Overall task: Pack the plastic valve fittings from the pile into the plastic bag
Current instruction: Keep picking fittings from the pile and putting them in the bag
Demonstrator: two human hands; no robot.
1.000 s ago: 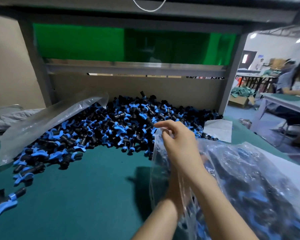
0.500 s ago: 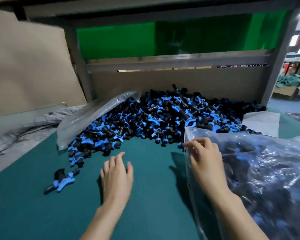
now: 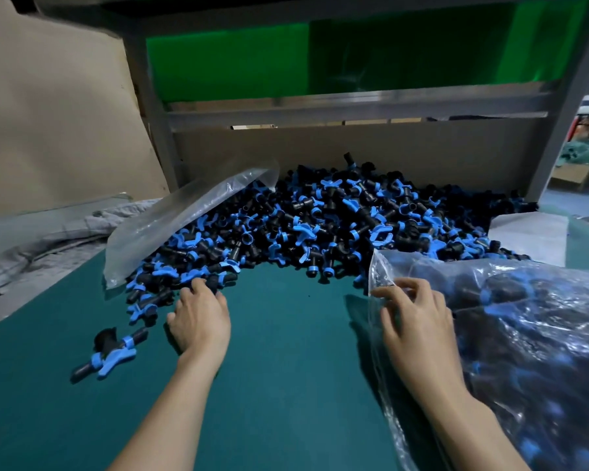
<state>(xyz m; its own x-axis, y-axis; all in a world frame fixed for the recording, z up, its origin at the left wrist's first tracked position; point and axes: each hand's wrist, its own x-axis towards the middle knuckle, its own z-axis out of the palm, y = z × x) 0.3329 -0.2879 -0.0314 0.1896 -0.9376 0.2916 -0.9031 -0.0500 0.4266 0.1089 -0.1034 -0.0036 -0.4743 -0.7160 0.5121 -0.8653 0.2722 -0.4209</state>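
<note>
A big pile of black and blue plastic valve fittings point(image 3: 323, 226) lies across the back of the green table point(image 3: 286, 368). At the pile's near left edge my left hand point(image 3: 199, 317) reaches in, its fingertips curling onto fittings there. On the right a clear plastic bag point(image 3: 538, 334) holds many fittings. My right hand point(image 3: 415, 321) pinches the bag's open left edge and holds it up. Two loose fittings point(image 3: 111, 351) lie apart at the near left.
An empty clear bag point(image 3: 184, 215) lies over the pile's left side. Grey folded sheeting point(image 3: 31, 239) lies at the far left, a white sheet point(image 3: 531, 232) at the right. A grey metal frame with a cardboard back point(image 3: 354, 154) closes off the table behind the pile.
My left hand left the bag, crossed the table and moved forward to the pile's edge. My right hand kept hold of the bag's edge. The camera turned left.
</note>
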